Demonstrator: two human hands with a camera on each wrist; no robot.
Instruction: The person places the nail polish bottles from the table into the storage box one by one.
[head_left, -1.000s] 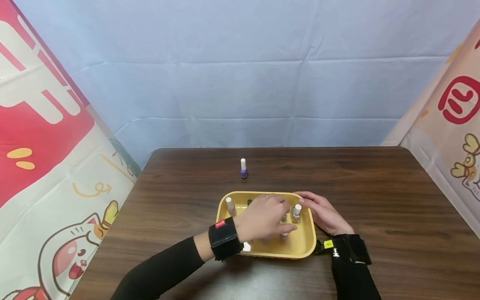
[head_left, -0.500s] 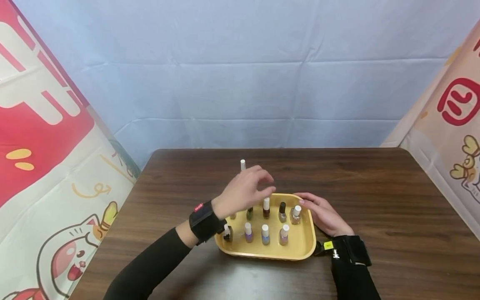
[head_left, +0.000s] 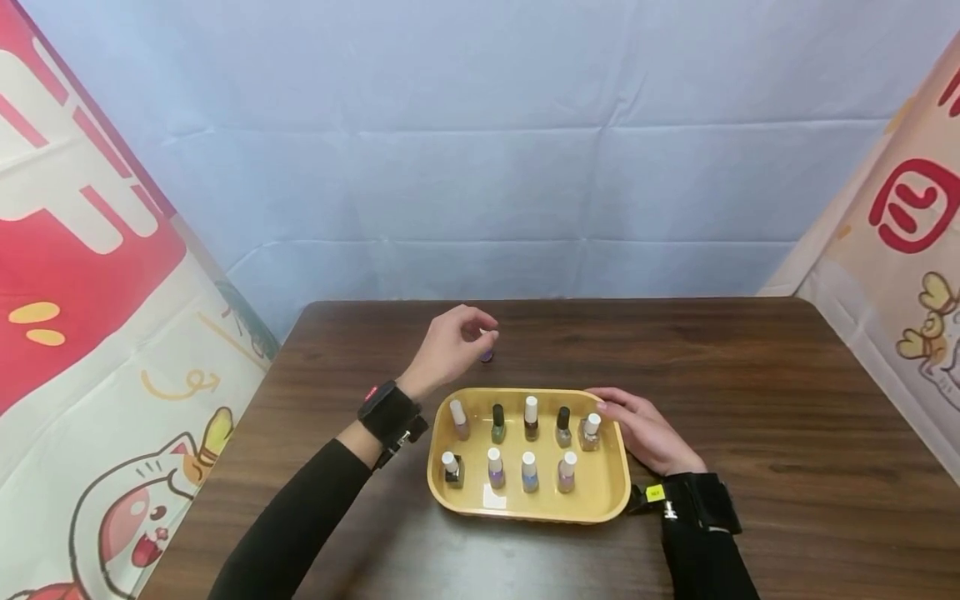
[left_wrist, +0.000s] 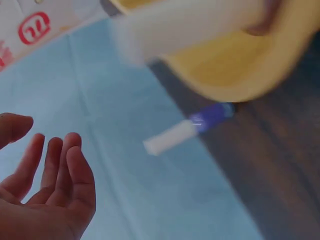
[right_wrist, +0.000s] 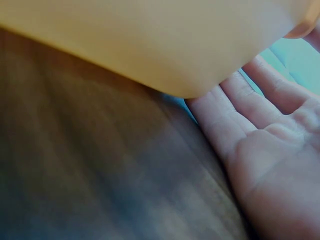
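Note:
A purple nail polish bottle (head_left: 487,356) with a white cap stands on the table beyond the tray. At its cap is my left hand (head_left: 448,346), thumb and fingers apart and curved, partly hiding it in the head view. In the left wrist view, the left hand (left_wrist: 57,192) looks spread, with a gap to the bottle (left_wrist: 212,117). My right hand (head_left: 651,429) holds the yellow tray (head_left: 600,487) at its far right corner, thumb on the rim and fingers along the outer wall (right_wrist: 165,45). Two rows of nail polish bottles, such as a blue one (head_left: 529,473), sit inside.
The brown wooden table (head_left: 765,417) ends at a light blue cloth backdrop (head_left: 480,183). Printed cloths (head_left: 97,350) hang at both sides. In the tray, a dark bottle (head_left: 453,472) stands at the near left and a clear one (head_left: 590,433) at the far right.
My left hand has moved from over the tray's right part, leftward and away, to the purple bottle, uncovering the bottles in the tray. The right hand stays at the tray's corner.

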